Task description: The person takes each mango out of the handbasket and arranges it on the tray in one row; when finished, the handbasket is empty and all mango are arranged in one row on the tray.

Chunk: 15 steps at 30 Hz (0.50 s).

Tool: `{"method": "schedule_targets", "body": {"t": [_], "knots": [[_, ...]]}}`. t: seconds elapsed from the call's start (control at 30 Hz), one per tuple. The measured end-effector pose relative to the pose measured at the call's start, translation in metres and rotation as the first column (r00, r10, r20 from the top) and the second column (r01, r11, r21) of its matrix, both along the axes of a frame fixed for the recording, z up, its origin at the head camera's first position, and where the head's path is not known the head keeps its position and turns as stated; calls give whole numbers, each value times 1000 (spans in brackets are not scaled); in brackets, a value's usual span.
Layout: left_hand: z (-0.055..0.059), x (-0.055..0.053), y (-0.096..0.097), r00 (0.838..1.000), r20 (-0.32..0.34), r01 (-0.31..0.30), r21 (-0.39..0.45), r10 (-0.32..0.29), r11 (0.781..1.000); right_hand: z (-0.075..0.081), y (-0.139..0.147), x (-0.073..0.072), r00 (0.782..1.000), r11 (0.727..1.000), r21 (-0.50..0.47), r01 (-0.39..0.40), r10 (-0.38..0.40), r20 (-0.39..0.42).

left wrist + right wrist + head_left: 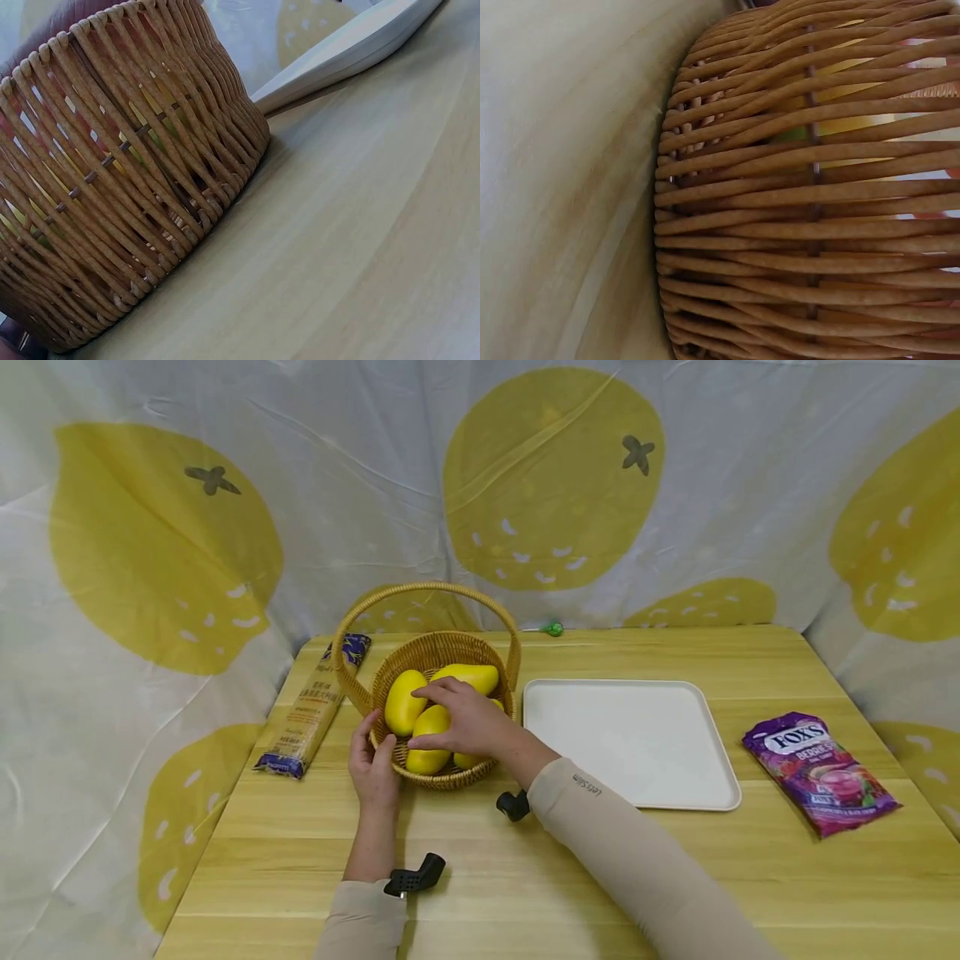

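A woven wicker basket with a tall arched handle holds several yellow mangoes. At its left side, my left hand grips the rim, thumb near the inner edge and fingers outside. My right hand reaches in from the right over the mangoes. Its thumb lies across the front mango, while the spread fingers extend toward the left one. Behind them rests a longer mango. Both wrist views show mostly the basket's woven side, with yellow fruit glimpsed through the gaps.
Left of the basket lies a pack of spaghetti. A white tray sits close on the right, with a purple Fox's candy bag beyond it. A small green-headed object lies at the table's back edge.
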<state>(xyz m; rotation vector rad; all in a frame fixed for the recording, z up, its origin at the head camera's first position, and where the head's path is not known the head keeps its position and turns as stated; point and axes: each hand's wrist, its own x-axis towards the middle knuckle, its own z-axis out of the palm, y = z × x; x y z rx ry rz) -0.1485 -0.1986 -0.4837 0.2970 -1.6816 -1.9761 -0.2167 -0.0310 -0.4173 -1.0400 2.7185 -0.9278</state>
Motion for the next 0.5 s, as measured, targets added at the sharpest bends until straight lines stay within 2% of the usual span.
{"method": "schedule_targets", "body": {"t": [0.13,0.3,0.5], "knots": [[-2,1,0,1000,-18,-4,-6,3,1000,-3,-2,-2,1000,1000,11,17,-17,22],[-3,0,-2,999,-33,-7,-6,7,1000,-4,-4,-3,1000,999,43,-1,0,22],[-3,0,-1,1000,-30,11,20,-11,1000,-4,-5,-4,998,994,107,-14,7,68]]}}
